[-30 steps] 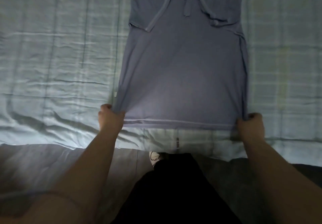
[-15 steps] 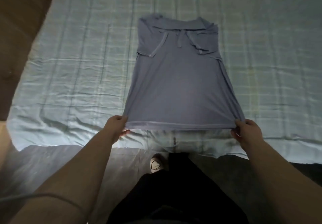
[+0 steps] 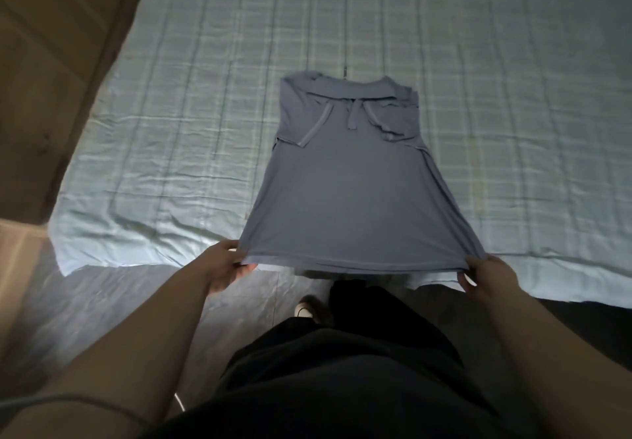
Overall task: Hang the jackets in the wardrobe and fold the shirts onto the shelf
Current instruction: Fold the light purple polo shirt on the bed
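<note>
Head view, looking down past my own arms: the shirt (image 3: 355,199) lies on the bed (image 3: 164,137), and the near end is up in my grip. My left hand (image 3: 224,269) has the left hem corner and my right hand (image 3: 487,276) has the right one. On both sides the fingers (image 3: 247,267) are closed on the cloth in a pinch, and the hem (image 3: 352,260) is stretched in a straight line between them, just past the bed's near edge.

What matters for the move is that the shirt's long axis runs straight away from me. The hem is at my fingers and the collar (image 3: 352,91) is at the far end, well apart from both hands. Neither hand is nearer, so I judge this a level two-handed carry forward, hem up to collar.

The fabric looks like a soft, thin blue-grey knit, limp and smooth across the body. It flares wide where I pull it and narrows toward the top. The sleeves (image 3: 314,127) are already folded in across the chest, the right one a bit rumpled. The bed cover is pale, checked and creased, so there may be some drag.

A wooden panel (image 3: 51,62) stands to the left. Below are a glossy floor (image 3: 102,308) and one pale shoe (image 3: 306,307).
</note>
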